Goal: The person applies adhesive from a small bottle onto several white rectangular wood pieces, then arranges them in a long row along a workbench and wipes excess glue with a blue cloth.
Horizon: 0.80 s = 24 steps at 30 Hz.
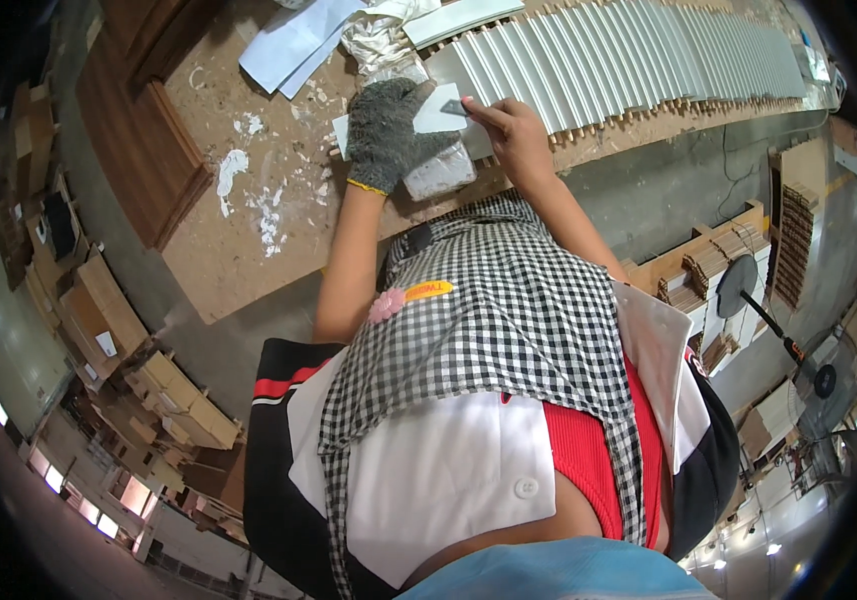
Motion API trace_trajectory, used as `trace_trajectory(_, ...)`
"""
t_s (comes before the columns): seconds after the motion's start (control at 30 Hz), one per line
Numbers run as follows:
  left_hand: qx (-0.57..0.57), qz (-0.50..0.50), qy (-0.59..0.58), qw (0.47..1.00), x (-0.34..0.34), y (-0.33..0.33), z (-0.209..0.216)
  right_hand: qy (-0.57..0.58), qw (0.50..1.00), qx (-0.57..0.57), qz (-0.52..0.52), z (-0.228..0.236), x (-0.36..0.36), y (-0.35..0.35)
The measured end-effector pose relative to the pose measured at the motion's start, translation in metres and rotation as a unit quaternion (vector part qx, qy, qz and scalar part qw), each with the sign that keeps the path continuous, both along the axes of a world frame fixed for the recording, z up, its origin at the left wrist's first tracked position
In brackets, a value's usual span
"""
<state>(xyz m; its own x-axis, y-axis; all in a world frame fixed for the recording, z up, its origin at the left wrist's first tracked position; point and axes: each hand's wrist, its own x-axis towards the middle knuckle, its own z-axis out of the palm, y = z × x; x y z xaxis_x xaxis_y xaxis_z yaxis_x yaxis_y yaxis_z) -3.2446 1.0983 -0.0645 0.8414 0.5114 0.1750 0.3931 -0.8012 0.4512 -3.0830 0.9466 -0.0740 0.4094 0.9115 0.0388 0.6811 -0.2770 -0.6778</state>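
Note:
My left hand (379,135), in a dark grey knit glove with a yellow cuff, is closed around a thin white flat piece (438,112). One end of that piece sticks out on the glove's left side. My bare right hand (516,135) pinches a small grey flat blade-like tool (457,107) against the white piece's right end; its exact kind is unclear. Beneath the gloved hand, a whitish block wrapped in clear plastic (444,178) lies at the table's near edge.
White slats (589,65) with wooden pegs at their ends lie side by side along the table's right. Brown wooden panels (139,150) are stacked at left. White paint smears (232,175) mark the tabletop (209,260). White sheets (294,45) and crumpled plastic (381,42) lie at the back.

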Motion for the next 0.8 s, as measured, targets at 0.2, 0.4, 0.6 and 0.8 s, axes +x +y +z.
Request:
trace_trajectory(0.2, 0.001, 0.002, 0.018, 1.000, 0.001, -0.002, 0.001, -0.034, 0.999, 0.041, -0.007, -0.004, 0.005, 0.012)
trace_trajectory(0.4, 0.006, -0.010, 0.007, 1.000, 0.002, -0.004, -0.001, -0.032, 0.999, 0.014, -0.003, -0.002, 0.004, 0.001)
trace_trajectory(0.6, -0.018, -0.002, 0.025, 1.000, 0.003, -0.007, 0.004, 0.001, 1.000, 0.006, -0.024, 0.000, -0.006, -0.014)
trace_trajectory(0.8, -0.009, -0.002, 0.018, 1.000, 0.001, -0.009, 0.005, 0.119, 0.989, 0.049, -0.070, 0.009, 0.013, 0.011)
